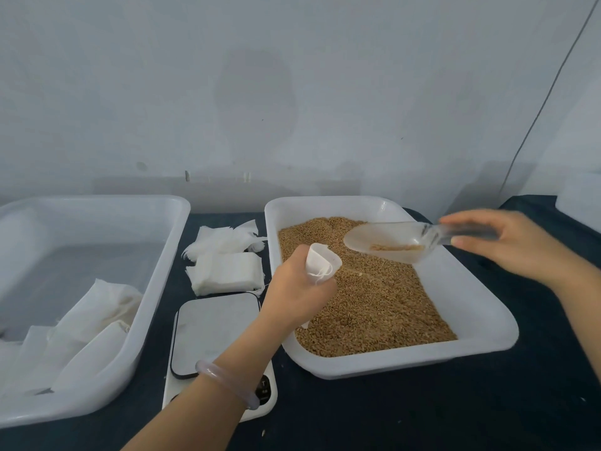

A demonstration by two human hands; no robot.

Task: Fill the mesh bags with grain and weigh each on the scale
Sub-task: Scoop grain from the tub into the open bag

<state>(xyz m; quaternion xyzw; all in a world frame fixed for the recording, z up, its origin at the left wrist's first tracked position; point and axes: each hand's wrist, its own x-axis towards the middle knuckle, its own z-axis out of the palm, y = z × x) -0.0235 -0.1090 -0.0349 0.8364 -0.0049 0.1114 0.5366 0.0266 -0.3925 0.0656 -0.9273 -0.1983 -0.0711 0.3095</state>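
Both the left hand and the right hand are bare, and the forearms behind them are uncovered as far as the view reaches. The left wrist wears one bangle: a smooth, thick, rounded ring of pale pink, milky and half-translucent, with a soft sheen along its outer curve. It lies slanted across the wrist.

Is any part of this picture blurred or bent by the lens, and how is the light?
Head view: motion blur smears the right hand and the scoop; the left hand with the mesh bag is sharper; the wide lens curves the left tray; light is soft, shadows faint.
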